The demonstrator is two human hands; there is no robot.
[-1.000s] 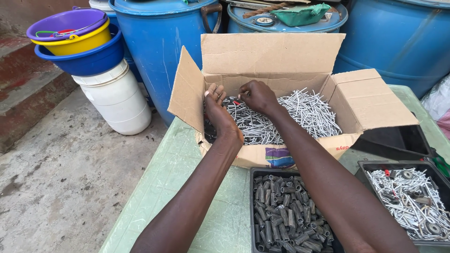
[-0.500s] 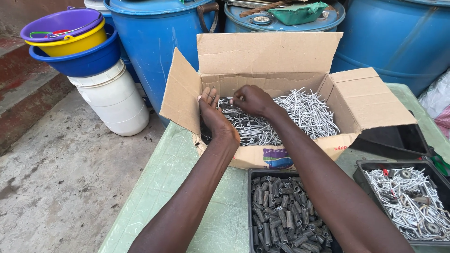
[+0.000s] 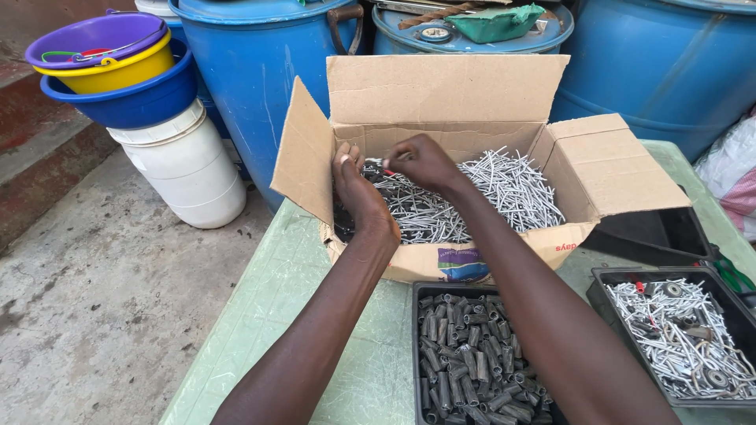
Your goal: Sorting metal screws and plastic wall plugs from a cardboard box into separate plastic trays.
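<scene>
An open cardboard box [image 3: 441,90] on a green table [image 3: 283,315] holds a heap of silvery metal bolts [image 3: 504,189]. Both my hands reach into its left end. My left hand [image 3: 356,189] and my right hand [image 3: 424,161] meet over the heap, pinching a small silvery piece with a red bit between their fingertips. In front of the box a black tray [image 3: 415,346] is filled with several dark grey sleeves [image 3: 465,362].
A second black tray [image 3: 606,283] at right holds silvery bolts and washers [image 3: 685,334], with an empty black tray [image 3: 654,236] behind it. Blue barrels [image 3: 260,71] stand behind the table. Stacked coloured bowls [image 3: 118,71] sit on a white bucket [image 3: 185,165] at left. Concrete floor lies left.
Both hands have shifted slightly within the box and drawn together; a red-tipped piece now shows between the fingertips.
</scene>
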